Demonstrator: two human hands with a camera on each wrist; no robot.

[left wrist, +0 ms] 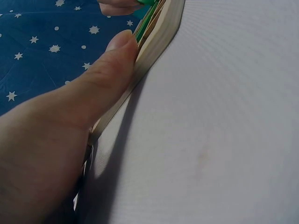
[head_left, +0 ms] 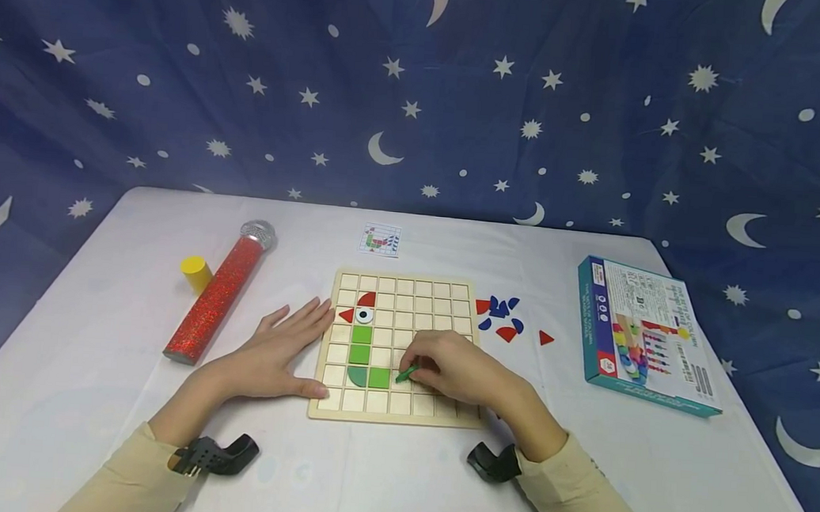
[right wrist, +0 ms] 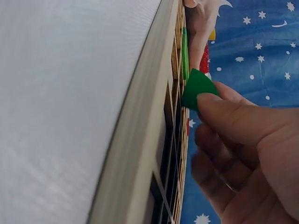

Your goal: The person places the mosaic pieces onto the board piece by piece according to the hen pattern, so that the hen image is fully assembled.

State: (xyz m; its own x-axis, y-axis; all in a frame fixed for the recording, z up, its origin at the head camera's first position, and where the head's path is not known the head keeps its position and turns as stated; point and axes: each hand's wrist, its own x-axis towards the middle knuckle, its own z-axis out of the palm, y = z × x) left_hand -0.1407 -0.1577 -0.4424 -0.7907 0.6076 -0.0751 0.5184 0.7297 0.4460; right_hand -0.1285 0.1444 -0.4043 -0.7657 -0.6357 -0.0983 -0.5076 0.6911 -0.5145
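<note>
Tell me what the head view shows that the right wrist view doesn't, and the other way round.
Only the head view: the small picture card, the blue pieces, the eye tile and the teal-edged box.

Only the right wrist view: the broad, fan-shaped face of the pinched green piece, which the head view shows nearly edge-on.

Both: that piece, the right hand holding it, the left hand, the wooden grid board, the starry curtain, and at least slivers of the red glittery tube and yellow cylinder.

Green quarter-circle piece [right wrist: 196, 85], pale gridded board [head_left: 398, 419], blue backdrop [head_left: 464, 101] (white star-and-moon pattern).
</note>
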